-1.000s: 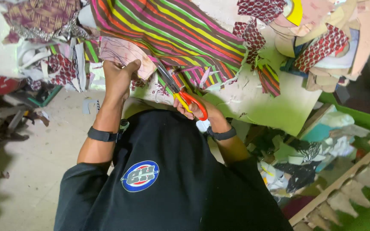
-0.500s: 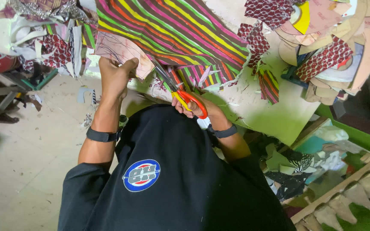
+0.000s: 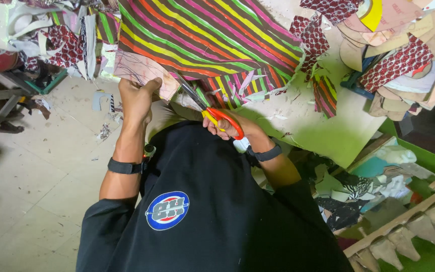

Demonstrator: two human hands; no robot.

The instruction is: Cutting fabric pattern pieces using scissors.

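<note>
My left hand (image 3: 137,98) grips the pale pink underside of a piece of striped fabric (image 3: 212,35) at its near left edge. The fabric has brown, green, yellow, orange and pink stripes and lies spread on a pale board table (image 3: 328,136). My right hand (image 3: 235,126) is closed in the orange and yellow handles of a pair of scissors (image 3: 212,113). The blades point up and left into the fabric's edge, just right of my left hand. A dark band sits on each wrist. My black shirt fills the lower middle.
A pile of sole-shaped cutouts and patterned pieces (image 3: 404,55) is at the top right. Fabric scraps (image 3: 61,35) lie at the top left. Tiled floor (image 3: 36,166) is on the left. A wooden rack (image 3: 409,226) and a heap of scraps (image 3: 358,186) are at the lower right.
The view has drifted, so the table and fabric sit a little differently in frame. Both hands keep their grips, and the scissors stay at the fabric's edge.
</note>
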